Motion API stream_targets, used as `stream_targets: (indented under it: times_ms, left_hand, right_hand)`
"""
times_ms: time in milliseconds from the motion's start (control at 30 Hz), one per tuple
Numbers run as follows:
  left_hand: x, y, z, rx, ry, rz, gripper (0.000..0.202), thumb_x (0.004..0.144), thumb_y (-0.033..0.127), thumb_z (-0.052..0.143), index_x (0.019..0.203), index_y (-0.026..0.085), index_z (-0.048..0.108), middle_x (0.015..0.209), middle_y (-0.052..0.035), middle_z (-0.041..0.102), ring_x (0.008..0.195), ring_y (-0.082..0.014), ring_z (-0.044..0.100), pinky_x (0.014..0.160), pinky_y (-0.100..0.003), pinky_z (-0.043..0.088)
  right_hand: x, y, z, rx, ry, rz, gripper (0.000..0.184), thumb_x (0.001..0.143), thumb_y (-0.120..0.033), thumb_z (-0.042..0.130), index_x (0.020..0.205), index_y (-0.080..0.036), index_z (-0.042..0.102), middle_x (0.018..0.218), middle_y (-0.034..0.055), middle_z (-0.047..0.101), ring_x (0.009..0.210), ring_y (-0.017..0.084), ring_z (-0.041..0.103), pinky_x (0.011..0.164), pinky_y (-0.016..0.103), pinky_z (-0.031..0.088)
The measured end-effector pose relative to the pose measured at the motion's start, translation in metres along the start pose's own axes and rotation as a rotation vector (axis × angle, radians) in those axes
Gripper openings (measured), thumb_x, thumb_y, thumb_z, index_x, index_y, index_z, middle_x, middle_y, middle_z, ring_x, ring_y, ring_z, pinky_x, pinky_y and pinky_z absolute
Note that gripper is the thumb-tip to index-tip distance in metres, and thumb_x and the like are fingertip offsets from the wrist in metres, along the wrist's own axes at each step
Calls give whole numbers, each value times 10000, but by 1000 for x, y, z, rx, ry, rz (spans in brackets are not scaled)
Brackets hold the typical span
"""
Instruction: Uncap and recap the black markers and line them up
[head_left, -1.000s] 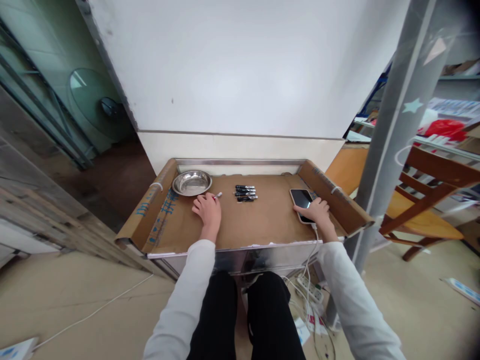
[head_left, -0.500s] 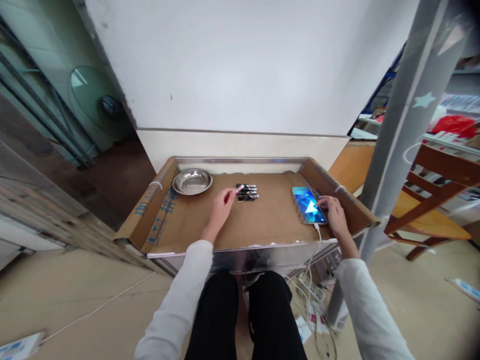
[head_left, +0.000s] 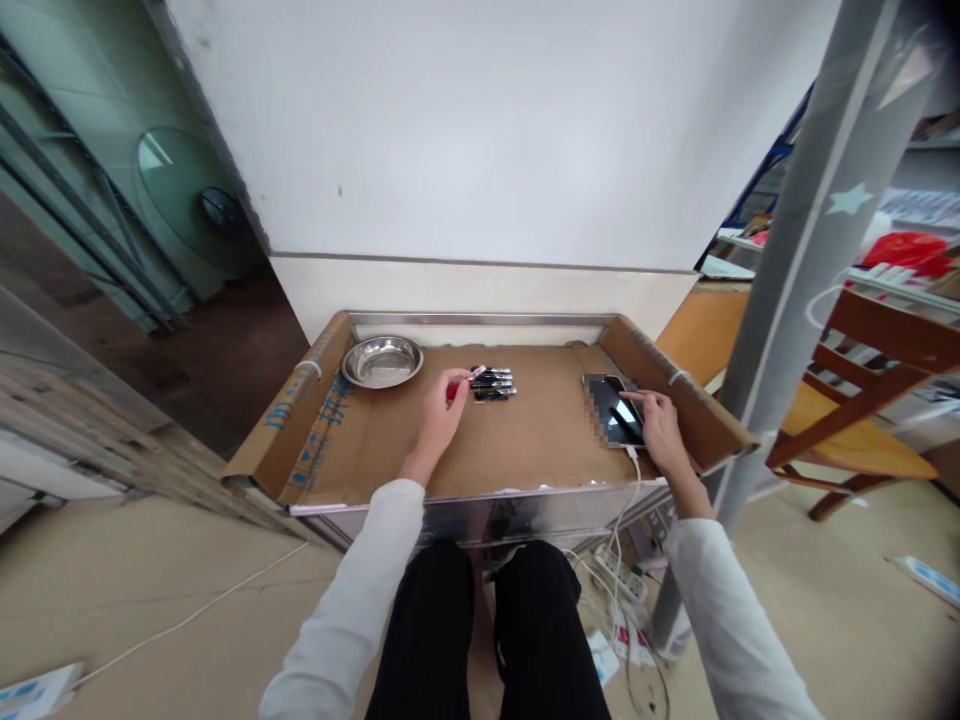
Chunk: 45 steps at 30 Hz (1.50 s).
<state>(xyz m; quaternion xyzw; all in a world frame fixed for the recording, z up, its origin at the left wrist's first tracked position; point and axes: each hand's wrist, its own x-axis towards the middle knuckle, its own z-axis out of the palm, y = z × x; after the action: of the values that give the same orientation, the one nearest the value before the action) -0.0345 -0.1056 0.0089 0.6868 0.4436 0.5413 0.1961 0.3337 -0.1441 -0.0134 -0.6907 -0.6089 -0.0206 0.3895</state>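
Observation:
My left hand [head_left: 439,415] is closed round a red marker [head_left: 454,390], whose pale end sticks out past the fingertips. Just beyond that end, several black markers [head_left: 493,383] lie side by side on the cardboard. My right hand [head_left: 660,425] has its index finger stretched over the phone [head_left: 621,412], with the fingertip at the screen; whether it touches cannot be made out. The phone lies flat with a dark screen, and part of it is blurred by pixelation. A white cable [head_left: 634,466] is plugged into its near end.
A round metal bowl [head_left: 382,361] stands at the back left of the cardboard-lined tabletop [head_left: 525,450]. Cardboard flaps [head_left: 289,405] rise along both sides. A white wall panel [head_left: 480,130] is behind, a grey post [head_left: 810,260] and wooden chair [head_left: 862,400] are to the right.
The phone's screen has gone from a lit blue picture to dark. My right hand has shifted slightly left, its index finger further over the screen. My left hand still holds the red marker.

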Motion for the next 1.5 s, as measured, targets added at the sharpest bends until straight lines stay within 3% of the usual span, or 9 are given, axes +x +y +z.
stream_targets:
  times_ms: [233,400,533,700,867,1167,1333,1400,1500]
  left_hand:
    - [-7,3,3,51,40,48,212,844,336,553,1002,198,522,861,-24,613,724,-100,591,636,-200,473]
    - [-7,7,2,70,41,132,158,850,342,549,911,196,554,851,-23,627,727,-103,587,674,-216,473]
    - [-6,10,0,77,48,158,150,858,336,540,912,199,572,860,-24,627,737,-104,581,676,-218,468]
    - [-6,9,0,69,61,130,182,855,361,542,936,199,558,883,-32,631,749,-111,588,702,-231,476]
    - [-7,5,2,74,125,70,243,836,396,567,971,199,522,879,-28,625,733,-108,596,709,-237,477]
    - [-5,4,3,-38,149,92,231,834,364,579,979,190,532,891,-32,620,770,-110,602,727,-243,492]
    - [-4,3,5,-70,121,92,214,831,351,584,961,187,540,888,-29,621,776,-112,608,730,-242,499]
    - [-4,4,4,-59,109,92,195,837,345,576,952,190,549,882,-27,624,783,-114,608,735,-244,496]
    - [-5,6,2,-43,89,84,186,851,342,558,962,192,561,900,-33,632,806,-121,610,752,-251,493]
  right_hand:
    - [-1,-4,1,-22,-123,-41,682,919,-511,101,934,-205,711,1213,121,498,1122,250,433,1017,442,301]
    - [-1,-4,-2,4,-21,-10,708,924,-473,52,977,-182,695,1171,125,506,1116,244,433,1013,426,297]
    - [-4,-8,-5,-7,4,21,698,924,-468,77,877,-159,701,1039,144,550,1049,255,462,979,432,315]
    - [-8,-12,-9,19,53,41,668,925,-462,112,790,-160,692,933,135,560,922,244,485,890,406,370]
    - [-10,-15,-11,29,30,-6,641,929,-451,141,710,-192,685,923,106,554,918,229,484,897,390,367]
    - [-13,-13,-11,53,52,-75,611,934,-445,203,653,-184,679,887,100,557,879,218,481,867,387,367]
    - [-8,-43,-4,70,177,-31,605,948,-424,159,825,-172,694,946,114,529,930,231,456,889,416,349]
    - [-7,-66,8,121,58,-126,545,948,-413,184,894,-194,680,971,106,532,937,226,471,893,414,360]
    - [-10,-101,34,173,-175,-298,349,911,-406,366,1050,-211,620,985,99,537,961,232,490,905,419,380]
